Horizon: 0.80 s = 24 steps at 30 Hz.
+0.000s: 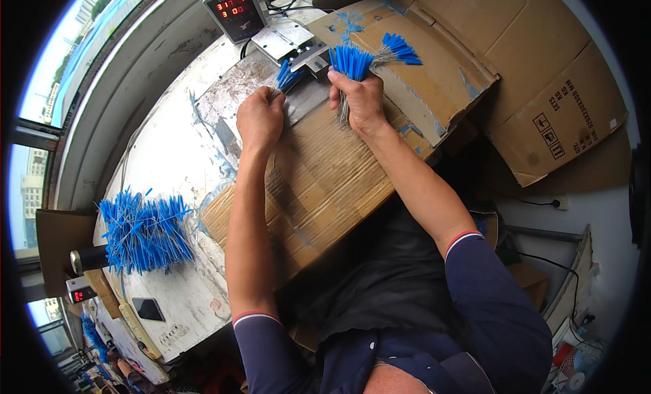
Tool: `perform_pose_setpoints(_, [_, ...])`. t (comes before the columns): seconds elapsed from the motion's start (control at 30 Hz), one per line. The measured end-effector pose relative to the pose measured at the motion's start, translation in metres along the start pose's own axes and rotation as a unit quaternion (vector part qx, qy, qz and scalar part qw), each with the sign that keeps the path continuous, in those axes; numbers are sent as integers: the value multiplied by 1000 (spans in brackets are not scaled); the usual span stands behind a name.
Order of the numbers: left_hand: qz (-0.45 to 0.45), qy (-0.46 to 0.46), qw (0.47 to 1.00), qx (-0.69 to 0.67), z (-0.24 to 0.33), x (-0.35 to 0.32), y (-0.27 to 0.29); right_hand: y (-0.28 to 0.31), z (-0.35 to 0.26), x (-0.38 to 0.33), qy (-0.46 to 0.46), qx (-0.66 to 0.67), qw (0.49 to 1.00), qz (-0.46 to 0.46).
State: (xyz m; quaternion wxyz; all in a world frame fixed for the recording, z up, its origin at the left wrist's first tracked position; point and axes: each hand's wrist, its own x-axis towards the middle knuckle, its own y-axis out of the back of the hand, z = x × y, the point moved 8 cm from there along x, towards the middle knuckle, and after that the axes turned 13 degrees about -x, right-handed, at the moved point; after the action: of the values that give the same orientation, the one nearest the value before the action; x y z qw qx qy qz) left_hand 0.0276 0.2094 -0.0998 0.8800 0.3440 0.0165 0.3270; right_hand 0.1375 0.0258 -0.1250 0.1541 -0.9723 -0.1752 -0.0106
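Note:
My right hand (pixel 361 99) is closed round an upright bundle of thin wires with blue sleeves (pixel 351 60), their bare ends hanging below the fist. My left hand (pixel 261 119) pinches a few more blue-tipped wires (pixel 285 75), which point up toward a small metal fixture (pixel 308 60) on the bench. The fingertips of that hand are partly hidden. Beyond my right hand, another fanned bunch of blue-tipped wires (pixel 401 49) lies on a cardboard box.
A counter box with a red lit display (pixel 234 15) stands behind the fixture's metal plate (pixel 281 40). Cardboard (pixel 325 184) lies under my forearms. At left are a large heap of blue-tipped wires (pixel 146 231) and a phone (pixel 148 309). Big cartons (pixel 556 116) fill the right.

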Motion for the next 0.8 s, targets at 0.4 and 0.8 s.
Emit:
perform_pose_setpoints(0.4, [-23, 73, 985, -154, -7, -36, 14, 7, -3, 1, -23, 56, 998, 18])
perform_pose_setpoints(0.8, [-57, 48, 976, -204, 1, -53, -8, -10, 3, 0, -75, 85, 987, -111])
